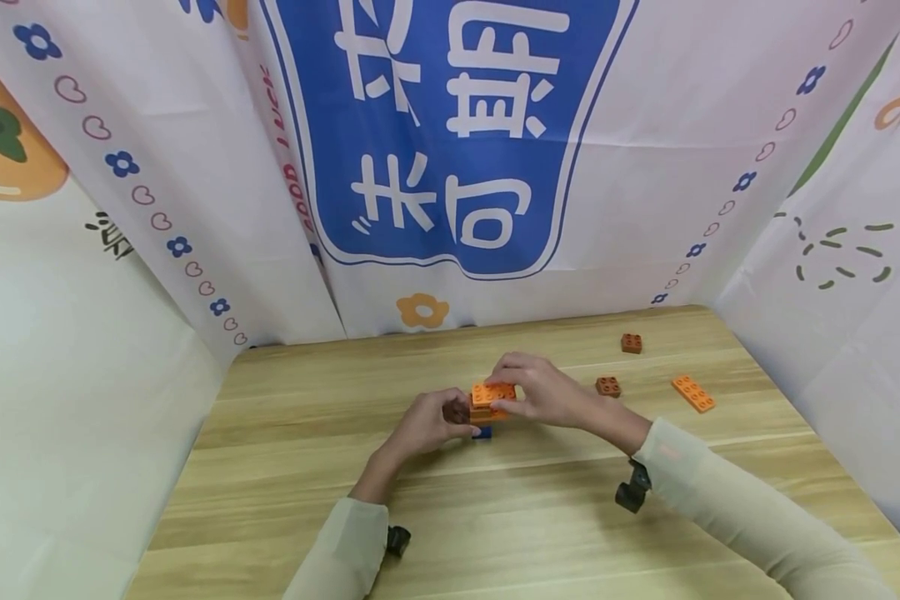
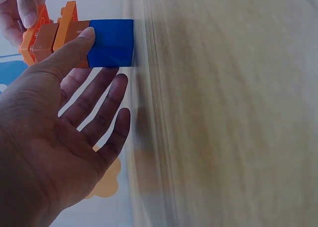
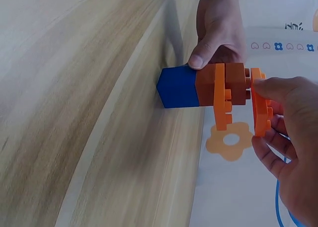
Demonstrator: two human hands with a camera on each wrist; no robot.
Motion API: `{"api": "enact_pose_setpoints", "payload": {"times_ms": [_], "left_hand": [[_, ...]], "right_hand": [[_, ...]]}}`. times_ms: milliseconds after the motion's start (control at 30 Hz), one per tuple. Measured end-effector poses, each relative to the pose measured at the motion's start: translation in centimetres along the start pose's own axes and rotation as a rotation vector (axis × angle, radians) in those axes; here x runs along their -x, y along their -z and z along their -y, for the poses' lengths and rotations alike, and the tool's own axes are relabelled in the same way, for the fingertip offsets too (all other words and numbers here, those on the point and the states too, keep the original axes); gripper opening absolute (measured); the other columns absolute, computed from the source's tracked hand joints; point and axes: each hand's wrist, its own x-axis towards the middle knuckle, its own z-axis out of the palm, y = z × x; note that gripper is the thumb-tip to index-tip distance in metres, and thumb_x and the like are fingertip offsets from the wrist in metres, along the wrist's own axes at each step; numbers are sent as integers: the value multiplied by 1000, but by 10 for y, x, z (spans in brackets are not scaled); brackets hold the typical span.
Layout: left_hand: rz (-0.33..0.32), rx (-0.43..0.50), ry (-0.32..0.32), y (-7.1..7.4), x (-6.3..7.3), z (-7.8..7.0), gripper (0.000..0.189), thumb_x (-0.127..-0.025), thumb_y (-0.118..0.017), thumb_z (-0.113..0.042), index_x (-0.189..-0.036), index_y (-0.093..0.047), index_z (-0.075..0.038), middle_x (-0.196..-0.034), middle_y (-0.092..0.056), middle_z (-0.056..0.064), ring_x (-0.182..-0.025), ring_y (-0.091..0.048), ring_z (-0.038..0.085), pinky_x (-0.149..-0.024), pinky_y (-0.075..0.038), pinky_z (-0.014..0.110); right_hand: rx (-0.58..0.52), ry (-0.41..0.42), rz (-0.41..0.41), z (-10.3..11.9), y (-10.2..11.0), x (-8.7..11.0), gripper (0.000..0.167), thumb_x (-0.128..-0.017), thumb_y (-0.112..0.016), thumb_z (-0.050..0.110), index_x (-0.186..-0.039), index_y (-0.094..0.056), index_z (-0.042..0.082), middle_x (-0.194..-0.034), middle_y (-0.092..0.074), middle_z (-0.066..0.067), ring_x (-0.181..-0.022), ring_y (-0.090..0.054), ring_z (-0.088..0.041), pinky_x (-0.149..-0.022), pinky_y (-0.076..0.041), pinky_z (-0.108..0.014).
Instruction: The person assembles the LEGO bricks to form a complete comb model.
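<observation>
A small tower of toy building bricks stands on the table, with a blue brick (image 3: 179, 87) at its base. Above that come a brown brick (image 3: 204, 85), an orange plate brick (image 3: 220, 98) jutting out to one side, and a second brown brick (image 3: 235, 83). My left hand (image 1: 423, 425) holds the tower low down, its thumb (image 2: 74, 48) against the lower brown brick by the blue one. My right hand (image 1: 546, 393) pinches another orange plate brick (image 3: 260, 110) at the top. Studs of the upper brown brick show just below this plate.
To the right lie a loose orange plate brick (image 1: 693, 393) and two brown bricks, one nearer (image 1: 608, 386) and one farther back (image 1: 632, 343). Printed cloth (image 1: 630, 217) hangs behind the wooden table (image 1: 292, 467) and along both its sides.
</observation>
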Motion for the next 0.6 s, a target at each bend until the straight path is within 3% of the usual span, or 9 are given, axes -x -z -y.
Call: {"api": "enact_pose_setpoints", "payload": {"times_ms": [233, 600], "left_hand": [[11, -14, 9, -1, 0, 0, 25, -90, -87, -17, -109, -72, -11, -100, -75, 0, -87, -70, 12, -77, -59, 24], [3, -8, 11, 0, -2, 0, 24, -90, -87, -15, -108, -73, -11, -101, -75, -1, -88, -71, 11, -78, -60, 24]], "right_hand": [[-12, -14, 16, 0, -5, 1, 28, -91, -87, 17, -114, -79, 3, -109, -71, -7, -97, -67, -16, -77, -63, -34], [8, 10, 17, 0, -5, -2, 25, -89, -88, 17, -110, -81, 4, -106, -70, -4, -94, -68, -14, -81, -60, -25]]}}
